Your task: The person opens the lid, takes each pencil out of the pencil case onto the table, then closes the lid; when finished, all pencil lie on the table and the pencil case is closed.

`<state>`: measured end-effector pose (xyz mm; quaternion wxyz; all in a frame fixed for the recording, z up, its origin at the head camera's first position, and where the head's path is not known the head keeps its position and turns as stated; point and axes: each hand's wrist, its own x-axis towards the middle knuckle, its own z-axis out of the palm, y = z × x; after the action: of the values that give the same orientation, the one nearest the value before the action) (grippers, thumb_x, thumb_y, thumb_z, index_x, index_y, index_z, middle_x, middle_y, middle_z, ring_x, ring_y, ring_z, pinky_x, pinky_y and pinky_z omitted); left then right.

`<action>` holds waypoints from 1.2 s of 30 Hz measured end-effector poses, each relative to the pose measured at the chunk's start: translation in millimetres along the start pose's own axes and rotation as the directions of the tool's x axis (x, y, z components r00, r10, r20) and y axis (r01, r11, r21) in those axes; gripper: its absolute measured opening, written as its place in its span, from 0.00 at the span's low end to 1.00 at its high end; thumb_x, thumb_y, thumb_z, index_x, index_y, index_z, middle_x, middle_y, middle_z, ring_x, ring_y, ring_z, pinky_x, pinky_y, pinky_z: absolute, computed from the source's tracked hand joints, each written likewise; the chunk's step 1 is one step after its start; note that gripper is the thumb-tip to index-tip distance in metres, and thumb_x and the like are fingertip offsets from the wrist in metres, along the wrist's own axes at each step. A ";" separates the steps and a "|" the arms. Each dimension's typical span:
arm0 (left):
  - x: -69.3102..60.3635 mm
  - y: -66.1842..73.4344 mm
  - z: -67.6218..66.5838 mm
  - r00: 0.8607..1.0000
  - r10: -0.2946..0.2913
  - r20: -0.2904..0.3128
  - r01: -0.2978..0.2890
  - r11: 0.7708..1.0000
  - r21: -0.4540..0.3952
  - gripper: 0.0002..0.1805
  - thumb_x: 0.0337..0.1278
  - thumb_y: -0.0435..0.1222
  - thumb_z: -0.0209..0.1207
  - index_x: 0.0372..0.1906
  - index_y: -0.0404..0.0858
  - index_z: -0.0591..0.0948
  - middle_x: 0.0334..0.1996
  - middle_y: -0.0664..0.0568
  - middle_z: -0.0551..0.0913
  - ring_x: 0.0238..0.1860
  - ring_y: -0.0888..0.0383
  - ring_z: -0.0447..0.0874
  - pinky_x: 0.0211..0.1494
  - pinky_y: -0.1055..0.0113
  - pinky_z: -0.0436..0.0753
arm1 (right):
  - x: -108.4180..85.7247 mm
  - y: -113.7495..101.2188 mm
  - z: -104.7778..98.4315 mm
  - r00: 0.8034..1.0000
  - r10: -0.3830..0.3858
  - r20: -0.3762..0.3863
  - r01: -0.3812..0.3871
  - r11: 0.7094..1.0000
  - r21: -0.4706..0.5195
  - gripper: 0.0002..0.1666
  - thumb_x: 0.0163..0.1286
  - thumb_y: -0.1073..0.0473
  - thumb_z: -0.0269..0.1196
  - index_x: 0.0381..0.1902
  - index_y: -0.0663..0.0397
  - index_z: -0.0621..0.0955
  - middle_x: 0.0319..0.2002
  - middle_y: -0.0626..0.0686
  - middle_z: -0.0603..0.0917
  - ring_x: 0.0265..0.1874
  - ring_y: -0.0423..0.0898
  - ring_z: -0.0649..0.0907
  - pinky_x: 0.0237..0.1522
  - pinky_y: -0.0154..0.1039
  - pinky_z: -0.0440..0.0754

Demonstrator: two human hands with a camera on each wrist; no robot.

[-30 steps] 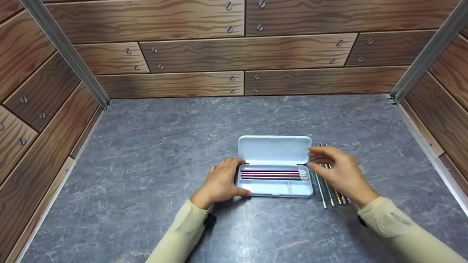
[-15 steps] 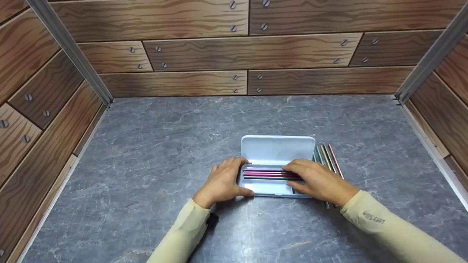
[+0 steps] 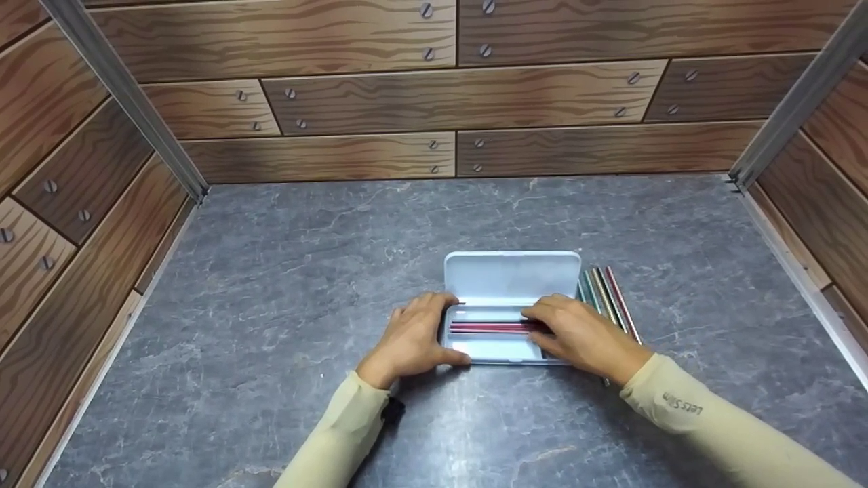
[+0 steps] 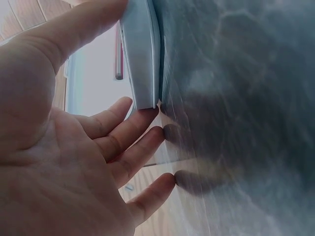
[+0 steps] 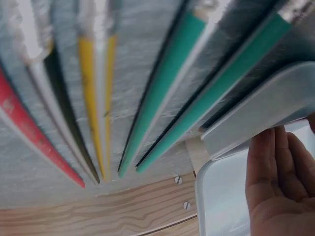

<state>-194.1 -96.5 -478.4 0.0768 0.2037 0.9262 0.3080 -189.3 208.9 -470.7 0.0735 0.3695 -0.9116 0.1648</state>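
A light-blue pencil case (image 3: 498, 349) lies with its lid (image 3: 512, 276) raised at the back. Several dark and pinkish-red pencils (image 3: 485, 327) lie lengthwise in its rear compartment. My left hand (image 3: 410, 335) holds the case's left end, thumb at the front and fingers behind; the left wrist view shows the case end (image 4: 142, 61) between them. Reaching in from the right, my right hand (image 3: 583, 332) pinches the pencils near their right ends, which it hides. In the right wrist view, its fingers (image 5: 261, 167) reach over the case wall (image 5: 261, 113); the fingertips' contact is hidden.
Several loose pencils lie side by side right of the case, partly under my right forearm: a red pencil (image 3: 622, 303), a yellow pencil (image 5: 98, 98) and teal pencils (image 5: 167, 88) among them. Wood-patterned walls (image 3: 454, 102) enclose the grey marbled tabletop (image 3: 305, 257).
My right hand has moved left from beside the lid into the case and onto the pencils. The pencils there now lie closer together. My left hand has stayed at the case's left end.
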 end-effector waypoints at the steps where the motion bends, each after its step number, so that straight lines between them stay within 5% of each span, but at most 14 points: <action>1: 0.0 0.0 -0.1 1.000 0.001 0.000 -0.001 1.000 0.000 0.52 0.48 0.50 0.87 0.77 0.40 0.75 0.73 0.43 0.82 0.77 0.42 0.77 0.75 0.40 0.73 | 0.2 -0.3 0.1 1.000 -0.002 -0.003 0.002 1.000 0.009 0.17 0.72 0.66 0.74 0.56 0.65 0.90 0.47 0.59 0.93 0.46 0.56 0.92 0.53 0.54 0.92; 9: -0.7 -0.2 -0.3 1.000 0.012 -0.007 -0.012 1.000 -0.001 0.51 0.48 0.50 0.87 0.76 0.40 0.75 0.71 0.43 0.82 0.76 0.42 0.77 0.75 0.40 0.73 | -1.8 -2.3 3.4 0.998 0.023 -0.050 -0.018 0.994 0.104 0.10 0.71 0.68 0.75 0.49 0.60 0.91 0.41 0.53 0.93 0.39 0.49 0.91 0.46 0.49 0.92; 18: -1.0 -1.3 0.2 1.000 0.011 -0.004 -0.011 1.000 -0.010 0.51 0.48 0.50 0.87 0.76 0.40 0.75 0.71 0.43 0.82 0.76 0.43 0.77 0.75 0.40 0.72 | -1.1 1.3 -0.1 0.988 0.149 -0.040 -0.137 0.966 0.217 0.08 0.67 0.65 0.79 0.43 0.51 0.95 0.38 0.48 0.95 0.38 0.45 0.92 0.46 0.45 0.91; 28: -1.0 -1.1 0.5 1.000 0.001 0.007 -0.001 1.000 -0.015 0.52 0.49 0.50 0.86 0.77 0.40 0.74 0.73 0.43 0.81 0.78 0.42 0.76 0.77 0.39 0.71 | -8.2 2.7 -13.7 0.946 0.324 0.019 -0.298 0.846 0.442 0.09 0.69 0.64 0.79 0.46 0.53 0.95 0.42 0.50 0.97 0.41 0.35 0.90 0.49 0.34 0.90; 36: -0.8 -0.9 0.0 1.000 0.007 -0.004 -0.007 1.000 -0.014 0.51 0.48 0.50 0.87 0.76 0.40 0.75 0.72 0.43 0.82 0.78 0.42 0.76 0.76 0.39 0.72 | -19.8 7.9 -29.1 0.906 0.422 0.001 -0.363 0.778 0.513 0.10 0.68 0.65 0.80 0.46 0.52 0.96 0.41 0.51 0.96 0.38 0.33 0.89 0.45 0.30 0.88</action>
<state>-193.7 -97.4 -479.0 0.0750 0.2058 0.9235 0.3150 -180.3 237.5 -450.5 -0.0091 0.1673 -0.8880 0.4282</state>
